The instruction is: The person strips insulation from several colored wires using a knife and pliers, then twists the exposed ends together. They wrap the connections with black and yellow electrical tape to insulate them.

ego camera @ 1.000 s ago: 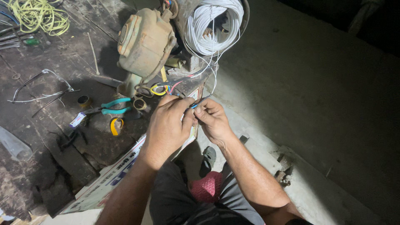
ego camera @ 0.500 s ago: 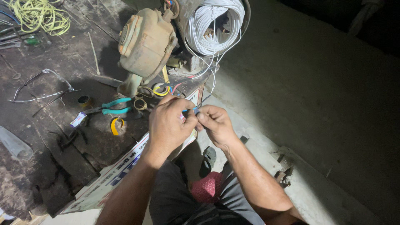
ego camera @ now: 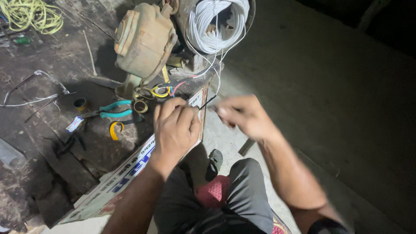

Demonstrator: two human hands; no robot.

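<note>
Head view | left hand (ego camera: 175,128) pinches black wire (ego camera: 207,102) | right hand (ego camera: 242,116) blurred

under your left hand (ego camera: 175,130) lies a long white printed board (ego camera: 125,173) with blue and red lettering, running from that hand toward the lower left. left of the board, a small white label (ego camera: 74,124) with blue edge lies on the floor.

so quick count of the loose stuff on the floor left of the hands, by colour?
Yellow: 2, wire bundle, tape piece
Teal: 1, pliers
White: 1, cable coil
Total: 4
The left hand pinches a thin dark wire; the right hand is blurred beside it.
</note>
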